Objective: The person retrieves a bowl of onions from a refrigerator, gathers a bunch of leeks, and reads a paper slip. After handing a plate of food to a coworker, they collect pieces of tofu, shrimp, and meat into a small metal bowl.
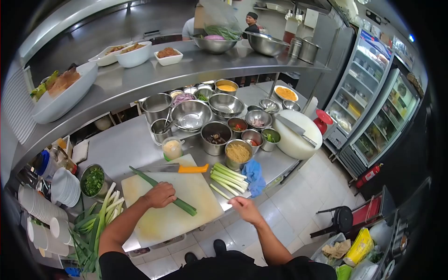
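My left hand (161, 195) is closed over a long dark green leek leaf (186, 205), which lies diagonally across the white cutting board (158, 228). My right hand (245, 208), beyond the board's right edge, has its fingers together at the end of a thin pale leek stalk (219, 191). That stalk lies beside a pile of cut leek stalks (227, 177) on the steel counter. Across the board's far edge rests a knife with an orange handle (193, 168), its blade pointing left. Uncut leeks (103, 217) with long green tops lie left of the board.
Behind the board stand several steel bowls (191, 115), a pot of noodles (238, 153) and a small tub (172, 148). A blue cloth (254, 177) lies at right. A cleaver (294, 127) rests on a round white block (298, 144). Chopped greens (93, 181) and stacked dishes (65, 186) stand left.
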{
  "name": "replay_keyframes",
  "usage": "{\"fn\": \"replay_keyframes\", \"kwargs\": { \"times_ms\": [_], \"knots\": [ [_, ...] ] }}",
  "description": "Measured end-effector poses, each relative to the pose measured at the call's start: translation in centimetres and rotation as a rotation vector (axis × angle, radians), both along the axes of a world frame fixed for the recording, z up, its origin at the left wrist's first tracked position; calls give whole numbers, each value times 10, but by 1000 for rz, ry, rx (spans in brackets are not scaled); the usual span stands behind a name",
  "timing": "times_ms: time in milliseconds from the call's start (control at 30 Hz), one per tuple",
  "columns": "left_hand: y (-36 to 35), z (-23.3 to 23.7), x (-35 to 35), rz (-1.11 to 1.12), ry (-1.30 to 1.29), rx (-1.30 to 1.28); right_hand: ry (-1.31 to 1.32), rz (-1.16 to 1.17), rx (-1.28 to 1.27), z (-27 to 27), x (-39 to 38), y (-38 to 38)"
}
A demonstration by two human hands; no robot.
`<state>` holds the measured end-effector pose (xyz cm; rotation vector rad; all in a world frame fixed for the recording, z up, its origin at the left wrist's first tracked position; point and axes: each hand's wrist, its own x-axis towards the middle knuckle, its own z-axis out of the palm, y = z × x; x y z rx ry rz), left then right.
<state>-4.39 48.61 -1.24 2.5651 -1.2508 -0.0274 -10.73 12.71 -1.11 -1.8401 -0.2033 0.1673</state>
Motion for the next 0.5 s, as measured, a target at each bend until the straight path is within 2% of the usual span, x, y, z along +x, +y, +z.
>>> {"fn": "replay_keyframes", "kwargs": {
  "times_ms": [100,167,200,267,300,333,367,467,500],
  "knots": [
    [-15,3,-14,-4,-18,-43,-258,197,-24,1,25,43],
    [-21,3,-17,-13,-55,-85,-300,366,-153,13,42,71],
    [-23,5,-20,6,-69,-59,-303,379,-144,15,48,81],
    [-27,13,-27,63,-95,-23,-250,657,-338,8,57,94],
    [-29,17,-30,85,-117,-31,-219,716,-247,4,57,99],
    [-29,21,-34,112,-139,-42,-213,718,-244,6,55,103],
    [-28,21,-38,119,-164,-23,-317,720,-299,7,54,106],
    [-14,16,-36,121,-317,12,-444,741,-139,-17,65,128],
    [-10,17,-32,116,-345,0,-355,739,-144,-28,69,137]
  ]
}}
